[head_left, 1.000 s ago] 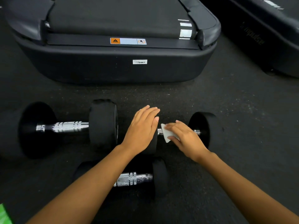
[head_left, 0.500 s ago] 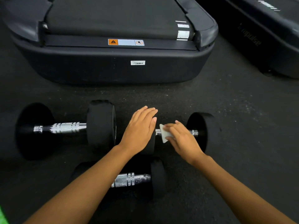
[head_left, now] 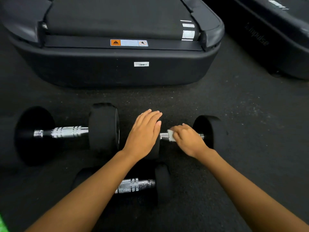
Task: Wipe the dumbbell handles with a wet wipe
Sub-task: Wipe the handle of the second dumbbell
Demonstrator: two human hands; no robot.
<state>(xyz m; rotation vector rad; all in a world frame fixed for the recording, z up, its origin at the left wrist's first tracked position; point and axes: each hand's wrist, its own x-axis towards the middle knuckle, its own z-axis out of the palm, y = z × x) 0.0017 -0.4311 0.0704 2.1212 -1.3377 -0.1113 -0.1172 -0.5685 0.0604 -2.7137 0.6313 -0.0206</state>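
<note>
Three black dumbbells with chrome handles lie on the dark floor. My right hand [head_left: 188,139] pinches a small white wet wipe [head_left: 170,135] and presses it onto the chrome handle [head_left: 163,136] of the right dumbbell [head_left: 209,131]. My left hand [head_left: 144,133] lies flat, fingers together, on that dumbbell's left weight and hides most of it. A bigger dumbbell [head_left: 103,126] lies to the left with its handle [head_left: 66,131] bare. The third dumbbell [head_left: 163,182] lies nearer to me, partly under my left forearm.
The black rear end of a treadmill [head_left: 117,67] stands just beyond the dumbbells. A second black machine [head_left: 275,39] stands at the upper right. Something bright green [head_left: 2,223] shows at the bottom left corner. Dark rubber flooring [head_left: 250,123] stretches to the right.
My right hand has closed further around the handle with the wipe, so less of the wipe shows. My left hand stays on the weight.
</note>
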